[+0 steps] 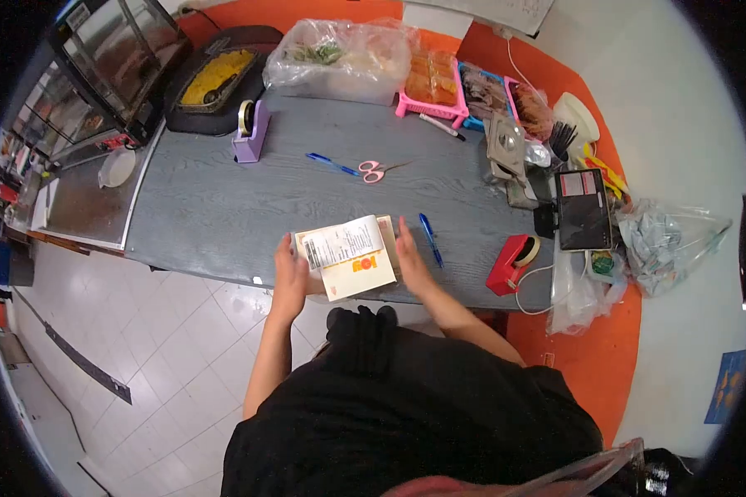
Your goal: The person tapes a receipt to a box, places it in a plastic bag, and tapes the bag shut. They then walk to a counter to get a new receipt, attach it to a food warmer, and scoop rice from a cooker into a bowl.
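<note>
Clearly your left hand (288,280) flanked the cream box (365,282), receipt (340,243) on top, at the edge of the grey table (199,203); your right hand (413,263) stood opposite, fingers extended. Whether either gripped it, I couldn't tell. Rightward lay a blue pen (430,239).

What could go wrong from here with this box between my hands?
The box is by the table's near edge, so it could fall if the left hand or right hand slips. The receipt on top might slide off if loose. The nearby blue pen could get knocked.
</note>
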The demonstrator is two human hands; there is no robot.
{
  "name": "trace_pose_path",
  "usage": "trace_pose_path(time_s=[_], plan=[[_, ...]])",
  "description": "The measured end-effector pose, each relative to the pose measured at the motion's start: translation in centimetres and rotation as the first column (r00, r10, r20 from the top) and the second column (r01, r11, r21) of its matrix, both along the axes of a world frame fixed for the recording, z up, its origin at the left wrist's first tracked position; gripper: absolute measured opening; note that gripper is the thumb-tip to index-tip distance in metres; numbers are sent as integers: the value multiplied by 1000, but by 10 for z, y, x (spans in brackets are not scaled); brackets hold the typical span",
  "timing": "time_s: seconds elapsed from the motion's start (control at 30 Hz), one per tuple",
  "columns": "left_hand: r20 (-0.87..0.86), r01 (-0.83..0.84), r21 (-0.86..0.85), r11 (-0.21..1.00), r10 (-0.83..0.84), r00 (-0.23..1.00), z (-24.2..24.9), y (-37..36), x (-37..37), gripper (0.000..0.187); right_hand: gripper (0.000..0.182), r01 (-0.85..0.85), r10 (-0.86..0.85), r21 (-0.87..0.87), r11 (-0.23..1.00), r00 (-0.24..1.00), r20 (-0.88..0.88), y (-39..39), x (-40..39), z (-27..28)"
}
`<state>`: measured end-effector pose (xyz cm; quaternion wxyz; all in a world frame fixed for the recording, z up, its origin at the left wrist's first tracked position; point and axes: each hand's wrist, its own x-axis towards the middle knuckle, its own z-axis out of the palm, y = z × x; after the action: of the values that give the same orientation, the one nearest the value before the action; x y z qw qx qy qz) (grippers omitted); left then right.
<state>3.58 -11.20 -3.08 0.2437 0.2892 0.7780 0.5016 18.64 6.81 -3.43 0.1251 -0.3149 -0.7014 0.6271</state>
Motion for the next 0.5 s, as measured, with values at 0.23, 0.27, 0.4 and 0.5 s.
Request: trace_pose_path(time_s=[0.23, 0.27, 0.4, 0.5], plan=[[-84, 106, -3, 994, -106, 991, 22, 6, -1, 73, 64, -97, 99, 248, 964, 995, 2, -6, 2, -2], [-84, 112, -1, 994, -111, 990, 20, 6, -9, 73, 59, 7, 23, 306, 952, 995, -93, 5, 0, -5], [-267, 41, -86, 995, -62, 962, 2, -8, -51, 52, 44, -108, -32, 628, 771, 978, 207, 64, -1, -15], [-404, 195, -253, 948, -286, 869, -20, -5, -69, 42, 44, -467, 312, 475, 746, 875, 371, 86, -8, -36]])
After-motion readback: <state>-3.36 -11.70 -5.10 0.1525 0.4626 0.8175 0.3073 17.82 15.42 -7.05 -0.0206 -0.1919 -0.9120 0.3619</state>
